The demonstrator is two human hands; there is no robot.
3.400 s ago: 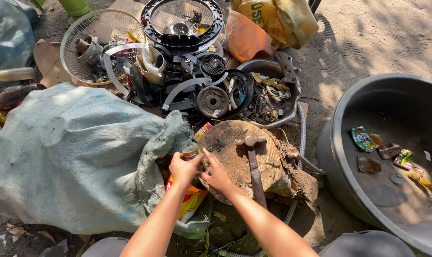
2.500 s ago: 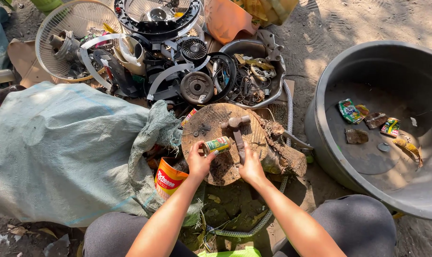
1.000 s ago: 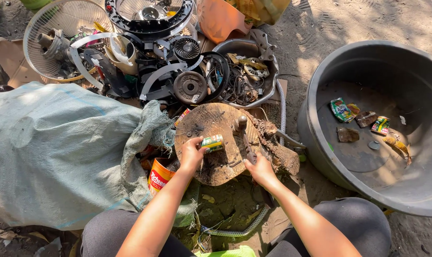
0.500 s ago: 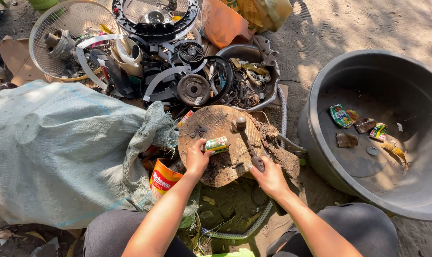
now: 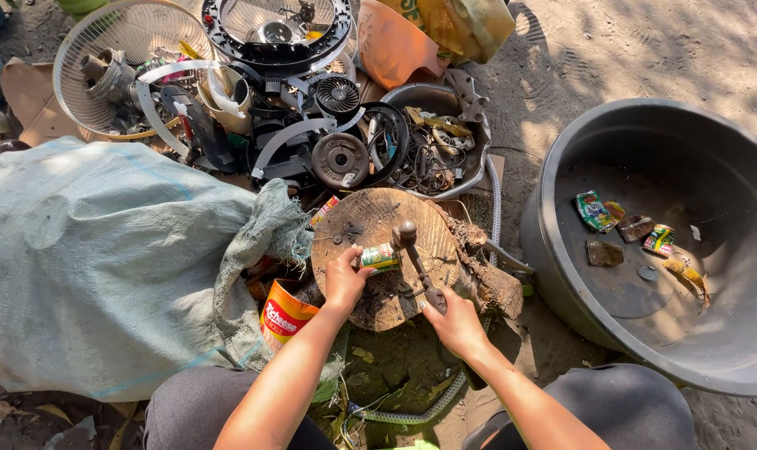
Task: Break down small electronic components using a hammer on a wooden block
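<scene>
Since half a second ago, the right hand (image 5: 455, 321) has slid up the hammer (image 5: 418, 265) handle and now closes around its lower end, with the hammer head resting on top of the wooden stump (image 5: 378, 250) right beside the small can. Two bare hands are in view. One left hand (image 5: 345, 279) sits on the stump, fingers pinching one small crushed can (image 5: 380, 257), green and yellow with a dull metal end, lying on its side near the middle of the round block. The stump is one rough disc of cut wood, cracked, dark-stained and crumbling bark at its right edge.

One large woven sack (image 5: 103, 258), pale green-grey and bulging, lies to the left, its open mouth touching the stump. One orange and white paper cup (image 5: 285, 315) sits just below that mouth. One big round grey plastic tub (image 5: 670, 250) stands to the right, well apart from the can, holding what look like about six flattened wrappers and scraps. Behind the stump lies a heap of scrap: one white wire fan guard (image 5: 124, 58), one black round fan frame (image 5: 278, 33), and tangled wires and metal parts.
</scene>
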